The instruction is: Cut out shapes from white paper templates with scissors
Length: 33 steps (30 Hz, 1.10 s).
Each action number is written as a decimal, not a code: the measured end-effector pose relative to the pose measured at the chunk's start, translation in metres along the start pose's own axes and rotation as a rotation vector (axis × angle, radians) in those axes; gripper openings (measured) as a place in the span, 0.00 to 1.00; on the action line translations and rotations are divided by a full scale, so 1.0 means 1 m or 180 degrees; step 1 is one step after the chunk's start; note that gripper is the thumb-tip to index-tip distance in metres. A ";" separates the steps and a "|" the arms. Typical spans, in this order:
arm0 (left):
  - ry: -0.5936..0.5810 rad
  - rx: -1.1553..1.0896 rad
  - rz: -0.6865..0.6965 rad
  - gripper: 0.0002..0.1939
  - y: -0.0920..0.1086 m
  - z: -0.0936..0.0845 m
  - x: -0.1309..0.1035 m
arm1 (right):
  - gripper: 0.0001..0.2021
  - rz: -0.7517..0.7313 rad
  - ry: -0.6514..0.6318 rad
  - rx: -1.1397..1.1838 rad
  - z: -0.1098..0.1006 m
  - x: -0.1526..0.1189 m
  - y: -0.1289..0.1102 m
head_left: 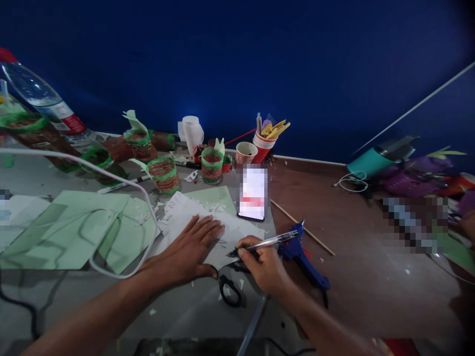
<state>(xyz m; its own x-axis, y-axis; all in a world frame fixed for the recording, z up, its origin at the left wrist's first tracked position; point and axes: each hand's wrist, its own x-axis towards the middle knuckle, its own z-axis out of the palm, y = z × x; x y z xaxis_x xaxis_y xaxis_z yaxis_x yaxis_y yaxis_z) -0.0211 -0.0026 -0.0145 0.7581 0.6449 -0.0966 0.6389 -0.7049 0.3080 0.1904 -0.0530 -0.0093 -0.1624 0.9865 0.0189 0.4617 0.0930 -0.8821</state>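
My left hand (193, 245) lies flat with fingers spread on a white sheet of paper (226, 225), pressing on its left part. In my right hand (265, 264) is a pen (274, 241), gripped in a writing hold with its dark tip at the paper's right edge. Small dark lines show on the paper between the two hands. Black-handled scissors (230, 290) lie just below the sheet, partly hidden. A phone (253, 193) with a lit screen stands behind the paper. Close to my right hand rests a blue glue gun (302, 254).
Green paper sheets (70, 230) lie at left, crossed by a white cable (146, 190). Brown-and-green cups (163, 175) and a large bottle (44, 96) line the back. A wooden stick (304, 228) lies at right. Beyond it are a teal cylinder (371, 160) and purple objects (411, 175).
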 end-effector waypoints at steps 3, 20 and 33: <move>0.0012 -0.0009 0.0021 0.49 0.000 0.001 0.000 | 0.07 0.0046 0.0068 -0.0015 -0.002 0.000 0.000; -0.0002 0.0035 0.0001 0.48 0.001 0.000 -0.001 | 0.06 -0.0035 0.0076 0.0357 -0.001 -0.002 0.003; 0.0134 -0.0031 0.0052 0.49 -0.002 0.005 -0.002 | 0.06 -0.0375 -0.0030 -0.0085 0.008 -0.001 0.004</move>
<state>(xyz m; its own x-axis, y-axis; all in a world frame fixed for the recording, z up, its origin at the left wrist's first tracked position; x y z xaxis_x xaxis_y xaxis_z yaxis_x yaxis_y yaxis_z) -0.0231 -0.0036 -0.0201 0.7622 0.6453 -0.0517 0.6250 -0.7127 0.3185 0.1857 -0.0551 -0.0165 -0.2252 0.9673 0.1170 0.4621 0.2118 -0.8612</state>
